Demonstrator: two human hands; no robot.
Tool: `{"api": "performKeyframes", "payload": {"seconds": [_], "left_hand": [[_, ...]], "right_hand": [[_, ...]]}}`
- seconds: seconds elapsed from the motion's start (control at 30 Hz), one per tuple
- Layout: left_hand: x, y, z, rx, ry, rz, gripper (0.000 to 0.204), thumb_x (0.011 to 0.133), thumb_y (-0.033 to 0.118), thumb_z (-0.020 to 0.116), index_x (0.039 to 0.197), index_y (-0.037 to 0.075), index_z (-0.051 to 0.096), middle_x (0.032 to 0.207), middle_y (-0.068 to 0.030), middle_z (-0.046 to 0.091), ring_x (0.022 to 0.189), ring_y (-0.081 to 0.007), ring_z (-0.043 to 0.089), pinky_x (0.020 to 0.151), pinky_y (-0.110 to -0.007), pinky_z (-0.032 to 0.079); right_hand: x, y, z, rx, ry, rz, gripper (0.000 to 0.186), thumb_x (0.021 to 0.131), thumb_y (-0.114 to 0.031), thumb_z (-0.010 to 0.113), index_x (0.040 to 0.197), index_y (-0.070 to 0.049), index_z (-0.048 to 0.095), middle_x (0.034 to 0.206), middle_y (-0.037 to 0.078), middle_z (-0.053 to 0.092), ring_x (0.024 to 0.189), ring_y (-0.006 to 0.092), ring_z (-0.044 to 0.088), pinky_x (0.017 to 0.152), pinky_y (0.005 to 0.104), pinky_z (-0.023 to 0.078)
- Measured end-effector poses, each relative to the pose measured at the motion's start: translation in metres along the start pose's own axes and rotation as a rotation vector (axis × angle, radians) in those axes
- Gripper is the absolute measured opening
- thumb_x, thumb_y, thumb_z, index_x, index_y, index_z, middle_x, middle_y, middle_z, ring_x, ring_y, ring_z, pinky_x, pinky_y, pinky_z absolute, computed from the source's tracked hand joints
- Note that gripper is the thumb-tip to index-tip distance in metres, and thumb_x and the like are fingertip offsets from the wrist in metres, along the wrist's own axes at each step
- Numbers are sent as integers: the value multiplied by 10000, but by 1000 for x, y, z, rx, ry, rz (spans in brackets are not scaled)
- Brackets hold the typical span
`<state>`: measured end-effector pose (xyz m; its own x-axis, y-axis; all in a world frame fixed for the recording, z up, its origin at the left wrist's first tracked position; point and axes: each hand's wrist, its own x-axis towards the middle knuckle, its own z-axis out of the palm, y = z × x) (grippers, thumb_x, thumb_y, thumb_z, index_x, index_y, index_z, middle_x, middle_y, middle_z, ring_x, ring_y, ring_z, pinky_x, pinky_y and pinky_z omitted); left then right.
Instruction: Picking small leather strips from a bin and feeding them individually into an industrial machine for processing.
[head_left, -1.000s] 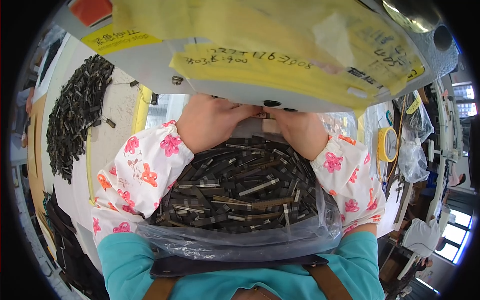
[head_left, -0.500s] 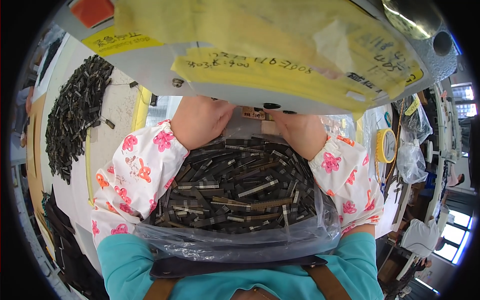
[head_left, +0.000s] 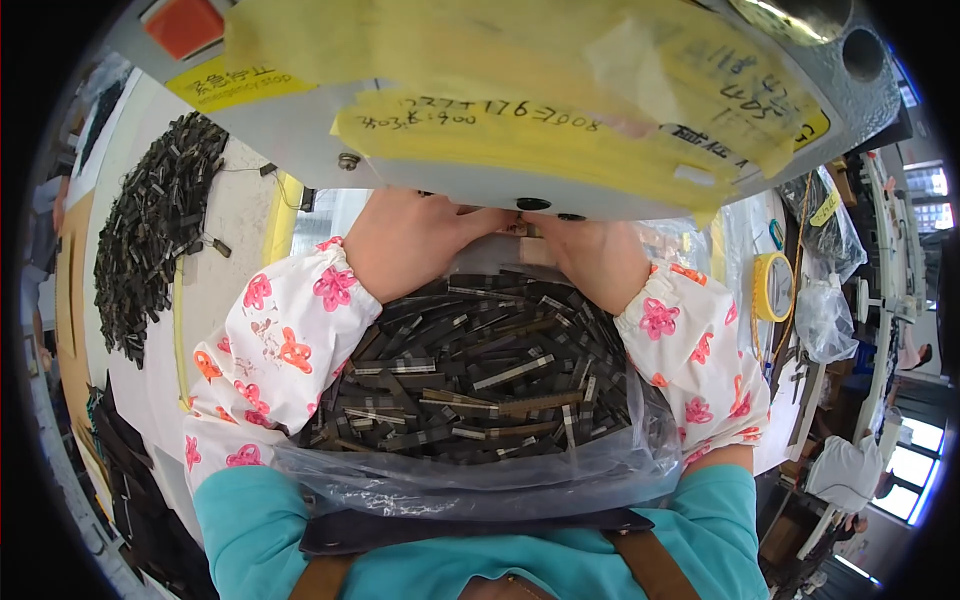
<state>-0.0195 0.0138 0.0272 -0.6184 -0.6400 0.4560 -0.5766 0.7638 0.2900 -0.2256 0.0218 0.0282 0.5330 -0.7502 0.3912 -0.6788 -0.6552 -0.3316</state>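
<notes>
Both my hands reach under the front edge of a grey machine housing [head_left: 300, 165] covered with yellow tape. My left hand [head_left: 410, 240] points inward, its thumb stretched toward the right hand. My right hand [head_left: 598, 258] comes in from the other side, and the two almost meet. The housing and the hands themselves hide most fingers, so what they hold cannot be made out. A small tan block [head_left: 537, 250] shows beside my right hand. Below the hands, a clear plastic bag [head_left: 470, 485] lies open in front of me, full of flat dark strips [head_left: 480, 375] with lighter bands.
A heap of small black pieces [head_left: 155, 220] lies on the white table at left. A red button [head_left: 182, 25] sits on the housing's upper left. At right are a yellow tape roll [head_left: 772, 287] and clear plastic bags [head_left: 826, 320]. Another person [head_left: 845, 472] is farther right.
My left hand has shifted right, its thumb now reaching close to the right hand. The small marked block between the hands is now mostly covered. The right hand has moved slightly left.
</notes>
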Motion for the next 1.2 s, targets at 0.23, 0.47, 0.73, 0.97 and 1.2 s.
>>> {"api": "performKeyframes", "payload": {"seconds": [0.23,0.47,0.73,0.97,1.2], "left_hand": [[-16,-13,-2,130,-51,-62,326,619,83,593,929,174,642,775,-26,622,746,-233,595,626,-346,475],[-13,-17,6,156,8,-35,341,582,49,604,898,162,664,768,-69,618,746,-253,599,626,-367,479],[-15,-15,6,122,-15,-64,309,577,52,602,857,159,675,755,-84,615,723,-272,597,601,-377,479],[-10,-18,5,102,-10,-64,287,609,69,586,872,152,666,808,-97,618,762,-293,595,640,-392,473],[-9,-15,-4,43,-40,-51,298,699,39,550,987,76,622,1003,-161,587,925,-348,550,797,-434,432]], "right_hand": [[5,-3,-13,-12,-57,-96,253,646,-27,629,893,-57,669,859,163,606,797,321,587,693,383,467],[7,-4,-16,-132,-163,-87,287,684,-52,603,966,-67,656,879,168,607,803,328,585,696,389,466],[9,-6,-19,-93,-148,-66,304,673,-18,571,962,-64,655,884,178,604,819,335,578,712,395,462],[13,-2,-20,4,-190,27,272,686,-47,565,951,-26,623,964,172,590,895,345,548,774,394,440],[3,-1,-8,-267,-122,-94,168,714,-136,538,811,-181,667,954,27,581,956,202,502,753,347,364]]}}
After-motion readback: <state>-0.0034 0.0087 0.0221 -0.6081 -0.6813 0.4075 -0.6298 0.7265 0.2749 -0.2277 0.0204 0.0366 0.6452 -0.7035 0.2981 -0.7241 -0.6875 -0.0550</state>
